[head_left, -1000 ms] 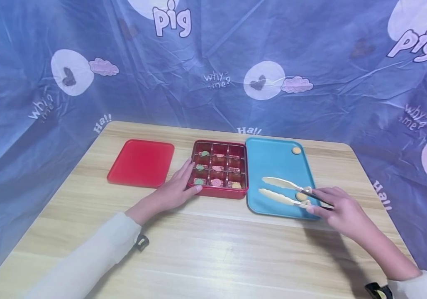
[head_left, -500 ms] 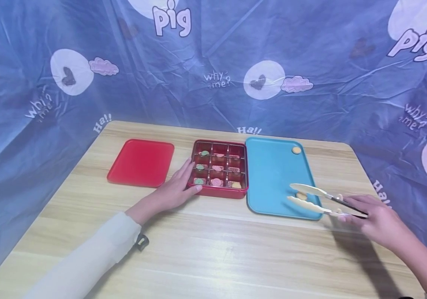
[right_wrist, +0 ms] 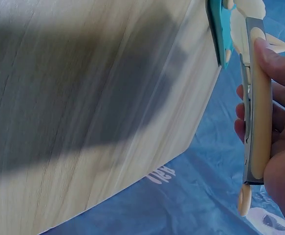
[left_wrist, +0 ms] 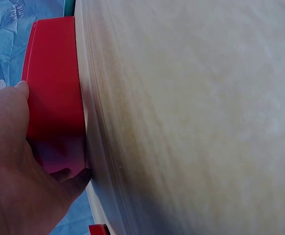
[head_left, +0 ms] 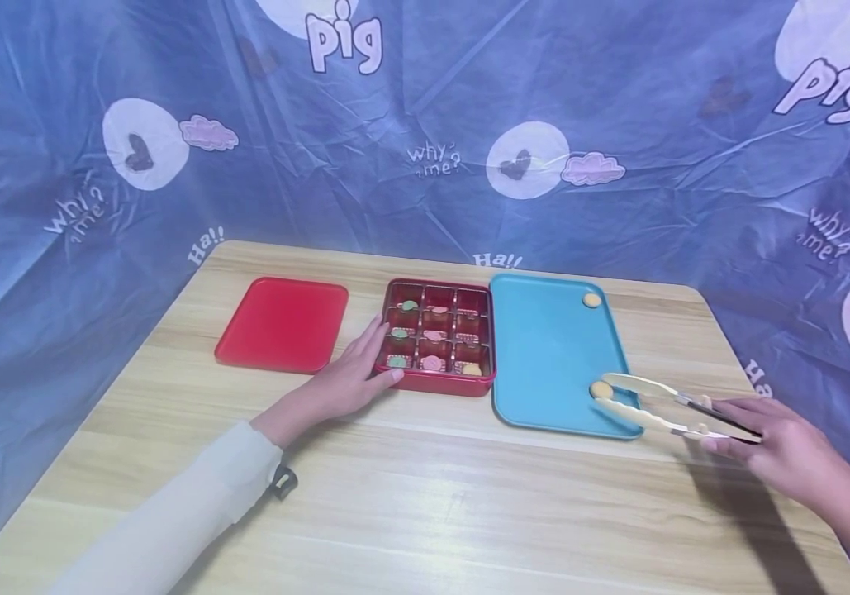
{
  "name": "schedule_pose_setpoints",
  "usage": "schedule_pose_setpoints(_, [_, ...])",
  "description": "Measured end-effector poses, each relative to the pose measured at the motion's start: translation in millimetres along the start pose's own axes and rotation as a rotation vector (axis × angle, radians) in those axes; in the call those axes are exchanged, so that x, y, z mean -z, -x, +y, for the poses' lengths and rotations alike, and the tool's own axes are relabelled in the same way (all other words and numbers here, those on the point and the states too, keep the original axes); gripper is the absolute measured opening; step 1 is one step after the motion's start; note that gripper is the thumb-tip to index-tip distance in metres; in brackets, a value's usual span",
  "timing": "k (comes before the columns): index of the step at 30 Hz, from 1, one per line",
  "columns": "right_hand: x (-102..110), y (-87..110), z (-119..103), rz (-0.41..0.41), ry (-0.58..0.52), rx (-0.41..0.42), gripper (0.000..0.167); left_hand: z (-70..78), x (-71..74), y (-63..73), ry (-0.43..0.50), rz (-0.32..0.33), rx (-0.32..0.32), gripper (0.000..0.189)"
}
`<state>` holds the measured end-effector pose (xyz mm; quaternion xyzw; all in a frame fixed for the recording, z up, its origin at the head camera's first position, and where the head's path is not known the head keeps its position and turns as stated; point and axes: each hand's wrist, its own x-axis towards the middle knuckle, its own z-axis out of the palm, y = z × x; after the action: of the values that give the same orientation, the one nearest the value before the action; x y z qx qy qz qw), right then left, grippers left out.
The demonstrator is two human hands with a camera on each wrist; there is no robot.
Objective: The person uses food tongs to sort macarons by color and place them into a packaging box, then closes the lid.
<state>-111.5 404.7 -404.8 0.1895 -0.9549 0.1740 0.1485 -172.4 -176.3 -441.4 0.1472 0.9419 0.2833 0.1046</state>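
Note:
My right hand [head_left: 789, 438] grips a pair of food tongs [head_left: 648, 411] with cream ends and dark handles. Their ends stand apart at a round yellow cookie [head_left: 600, 389] on the blue tray [head_left: 543, 405]; whether they touch it I cannot tell. In the right wrist view, my thumb presses the tongs' handle [right_wrist: 260, 107], with fingers on its other side. My left hand [head_left: 346, 380] rests against the front left corner of a red divided box [head_left: 443, 383], thumb along its front wall. Inside lie green cookies [head_left: 397, 362], pink cookies [head_left: 432, 363] and one yellow cookie [head_left: 472, 369].
Left of the box lies a flat red lid [head_left: 283, 324]. Another yellow cookie [head_left: 591, 300] sits in the tray's far right corner. The tray stands close against the box's right side. A blue printed cloth [head_left: 425, 207] hangs behind the wooden table [head_left: 395, 504].
My right hand has drawn the tongs to the right, so their ends went from left of the near cookie to beside it. The left hand and box have not moved.

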Motion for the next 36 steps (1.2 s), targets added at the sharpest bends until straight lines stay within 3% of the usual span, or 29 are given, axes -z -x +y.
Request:
schedule_pose_setpoints(4, [0, 2.0, 3, 0.006, 0.023, 0.014, 0.059, 0.2, 0.1, -0.1, 0.002, -0.001, 0.001, 0.095])
schedule_pose_setpoints(13, [2, 3.2, -1, -0.062, 0.04, -0.051, 0.056, 2.5, 0.9, 1.2, 0.003, -0.008, 0.002, 0.094])
schedule_pose_setpoints(36, [-6, 11.7, -4, 0.04, 0.089, -0.034, 0.053, -1.1, 0.5, -0.6, 0.005, -0.001, -0.01, 0.097])
